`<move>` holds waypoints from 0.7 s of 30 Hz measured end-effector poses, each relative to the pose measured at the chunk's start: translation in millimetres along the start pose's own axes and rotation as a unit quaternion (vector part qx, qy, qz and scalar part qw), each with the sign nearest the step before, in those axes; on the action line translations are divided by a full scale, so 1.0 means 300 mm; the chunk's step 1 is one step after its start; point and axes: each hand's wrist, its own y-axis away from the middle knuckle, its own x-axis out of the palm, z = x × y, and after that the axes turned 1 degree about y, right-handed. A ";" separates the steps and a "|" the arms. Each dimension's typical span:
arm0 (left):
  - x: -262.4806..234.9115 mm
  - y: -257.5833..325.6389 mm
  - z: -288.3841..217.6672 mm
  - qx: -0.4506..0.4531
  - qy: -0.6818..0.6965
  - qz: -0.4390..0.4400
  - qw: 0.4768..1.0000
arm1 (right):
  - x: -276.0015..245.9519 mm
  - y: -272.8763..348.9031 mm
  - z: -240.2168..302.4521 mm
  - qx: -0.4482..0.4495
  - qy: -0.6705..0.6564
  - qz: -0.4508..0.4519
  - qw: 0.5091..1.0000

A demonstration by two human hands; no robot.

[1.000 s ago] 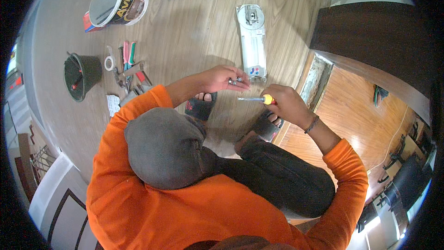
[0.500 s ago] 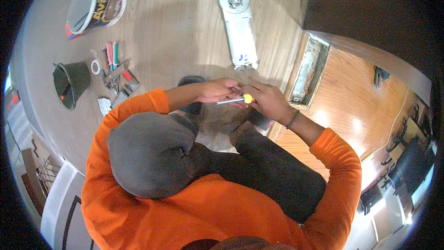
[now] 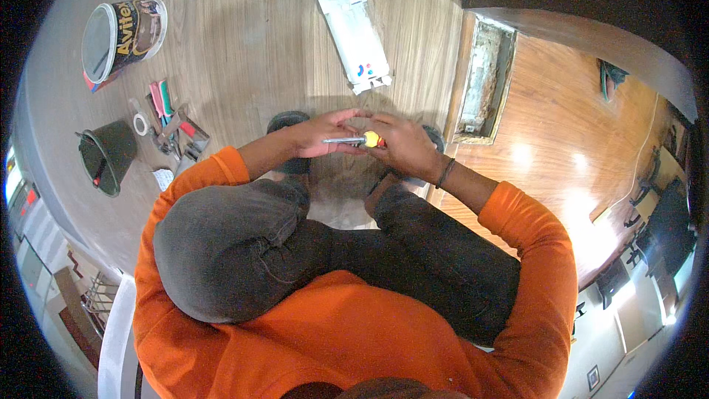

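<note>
Both hands have drawn together since a moment ago: the right hand (image 3: 402, 144) is wrapped around the yellow-handled screwdriver (image 3: 356, 140), while the left hand (image 3: 321, 135) closes its fingertips on the metal shaft, so the tool is pinned between them above the knees. The long metal fixture (image 3: 353, 26) lies at twelve o'clock, untouched; a tin can (image 3: 122, 33) sits at ten o'clock.

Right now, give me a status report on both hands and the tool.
Left hand pinching the screwdriver shaft. Right hand closed on its yellow handle. Long metal plate lies on the floor ahead, untouched. Nothing between hands and plate.
</note>
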 end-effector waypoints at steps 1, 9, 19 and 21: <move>-0.009 0.000 0.002 0.000 0.016 0.002 1.000 | 0.000 -0.004 0.002 0.002 -0.011 -0.005 1.000; -0.013 -0.015 -0.025 0.042 -0.006 -0.044 0.998 | 0.046 -0.039 -0.079 0.100 -0.060 -0.017 0.993; -0.138 -0.058 -0.004 0.083 -0.037 -0.185 0.978 | 0.045 -0.060 -0.164 0.209 -0.177 -0.098 0.957; -0.140 -0.083 0.007 0.121 -0.135 -0.230 0.956 | 0.017 -0.073 -0.148 0.230 -0.199 -0.107 0.947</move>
